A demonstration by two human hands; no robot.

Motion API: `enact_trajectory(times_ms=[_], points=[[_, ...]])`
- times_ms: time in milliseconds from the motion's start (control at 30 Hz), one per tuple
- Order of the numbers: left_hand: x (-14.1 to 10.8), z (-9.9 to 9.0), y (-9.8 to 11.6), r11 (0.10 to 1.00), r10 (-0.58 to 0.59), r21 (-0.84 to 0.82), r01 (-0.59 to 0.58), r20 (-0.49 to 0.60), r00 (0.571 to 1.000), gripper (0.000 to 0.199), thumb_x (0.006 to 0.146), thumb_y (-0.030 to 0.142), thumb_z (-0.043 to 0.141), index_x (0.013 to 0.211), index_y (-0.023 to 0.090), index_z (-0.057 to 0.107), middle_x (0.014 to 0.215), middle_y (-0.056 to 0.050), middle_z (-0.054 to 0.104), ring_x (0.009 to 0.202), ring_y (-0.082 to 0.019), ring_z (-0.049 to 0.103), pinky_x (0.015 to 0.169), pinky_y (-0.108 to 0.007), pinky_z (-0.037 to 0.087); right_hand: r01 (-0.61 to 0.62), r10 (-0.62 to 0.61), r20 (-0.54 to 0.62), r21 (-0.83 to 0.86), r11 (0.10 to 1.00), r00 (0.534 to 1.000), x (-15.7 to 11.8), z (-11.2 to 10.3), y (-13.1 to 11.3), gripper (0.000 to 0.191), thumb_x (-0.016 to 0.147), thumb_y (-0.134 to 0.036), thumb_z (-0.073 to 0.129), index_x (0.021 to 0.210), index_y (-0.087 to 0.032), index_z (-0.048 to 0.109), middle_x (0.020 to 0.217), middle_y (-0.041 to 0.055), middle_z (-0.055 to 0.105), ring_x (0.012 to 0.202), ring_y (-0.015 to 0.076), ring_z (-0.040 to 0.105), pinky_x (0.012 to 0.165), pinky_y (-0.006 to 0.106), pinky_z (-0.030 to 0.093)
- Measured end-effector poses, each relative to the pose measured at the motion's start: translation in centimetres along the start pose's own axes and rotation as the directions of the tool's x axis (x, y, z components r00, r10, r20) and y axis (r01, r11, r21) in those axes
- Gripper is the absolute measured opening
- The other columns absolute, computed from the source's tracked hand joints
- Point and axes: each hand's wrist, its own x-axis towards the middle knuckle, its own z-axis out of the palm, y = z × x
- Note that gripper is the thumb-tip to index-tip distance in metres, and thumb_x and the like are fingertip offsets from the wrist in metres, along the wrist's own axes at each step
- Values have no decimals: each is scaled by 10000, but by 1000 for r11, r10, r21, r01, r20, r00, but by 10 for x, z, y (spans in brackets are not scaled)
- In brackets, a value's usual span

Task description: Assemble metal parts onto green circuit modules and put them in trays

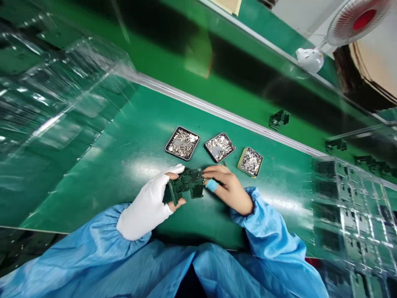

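My left hand (pixel 151 200), in a white glove with bare fingertips, grips a dark green moulded plastic frame (pixel 190 182) by its left end, thumb and fingers on opposite sides. The frame has cut-outs and thin walls and is held above the bench. At its right edge is my right hand (pixel 228 186), bare, with blue tape round one digit. Its fingers are drawn together against the frame; a tiny shiny spot shows there, but what they pinch is too small to name. Just beyond the hands, three small trays (pixel 166 149) (pixel 207 145) (pixel 240 163) hold many small silvery metal pieces.
Clear plastic blister trays are stacked at the left (pixel 62 111); more at the right (pixel 356 211) hold dark parts. A metal rail (pixel 217 109) crosses the green bench (pixel 124 145). Another dark frame (pixel 279 119) stands behind it. A white fan (pixel 356 22) sits on the upper shelf.
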Motion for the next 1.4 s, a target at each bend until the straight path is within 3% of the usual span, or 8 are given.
enact_trajectory(times_ms=[167, 367, 500, 600, 767, 1033, 1200, 1400], points=[[-3, 3, -8, 995, 93, -30, -93, -1, 996, 729, 781, 472, 584, 1360, 156, 275, 1391, -212, 424, 1267, -347, 454, 1007, -503, 440, 108, -108, -17, -15, 994, 994, -6, 19, -16, 102, 875, -298, 585, 854, -199, 578, 951, 56, 660, 907, 169, 616, 986, 395, 403], [0, 10, -22, 966, 158, 199, -164, 47, 986, 585, 820, 338, 518, 1354, 167, 351, 1210, -148, 584, 1083, -314, 596, 877, -438, 523, 457, -410, 203, -362, 813, 889, -12, 29, -20, 170, 863, -274, 586, 1011, -191, 585, 1121, 64, 640, 1088, 209, 542, 1141, 495, 110], [2, 12, -24, 954, 206, 217, -209, 39, 978, 579, 782, 326, 548, 1320, 170, 401, 1184, -152, 594, 1054, -330, 604, 848, -455, 532, 71, -129, -93, -467, 881, 987, -13, -22, 13, 181, 941, -236, 444, 962, -194, 619, 998, 58, 649, 993, 168, 566, 970, 344, 383], [4, 12, -25, 942, 248, 226, -248, 30, 968, 534, 769, 355, 575, 1258, 179, 451, 1143, -154, 609, 1020, -338, 617, 822, -460, 541, -356, 193, -330, -562, 746, 924, -19, -69, 49, 238, 893, -98, 416, 953, -159, 638, 923, 73, 635, 902, 186, 562, 837, 311, 431], [4, 17, -26, 933, 261, 248, -261, 35, 965, 576, 757, 404, 581, 1261, 163, 441, 1163, -168, 599, 1030, -344, 612, 834, -467, 537, -381, 240, -300, -628, 678, 923, -22, -88, 80, 278, 807, -24, 470, 944, -169, 663, 928, 66, 636, 885, 189, 556, 814, 293, 410], [2, -17, -10, 979, 119, 177, -102, -90, 989, 383, 869, 359, 478, 1236, 249, 469, 1189, -77, 599, 1092, -253, 592, 910, -391, 510, -384, 217, -323, -665, 641, 921, -26, -91, 62, 241, 811, -54, 440, 944, -143, 620, 895, 102, 644, 858, 235, 559, 848, 365, 380], [19, -30, 9, 969, 190, 184, -164, -130, 973, 192, 884, 305, 466, 973, 218, 612, 986, -46, 683, 925, -209, 639, 838, -349, 511, -38, -93, -191, -589, 807, 977, -19, -67, 12, 161, 867, -145, 440, 928, -184, 584, 904, 82, 648, 879, 222, 573, 830, 351, 424], [41, -17, 24, 911, 388, 179, -372, -63, 920, 290, 905, 315, 421, 755, 188, 635, 743, -40, 675, 711, -176, 620, 674, -310, 483, 448, -463, 16, -282, 848, 886, -1, -2, -37, 183, 920, -173, 406, 1013, -226, 554, 995, 45, 662, 967, 167, 588, 938, 345, 435]])
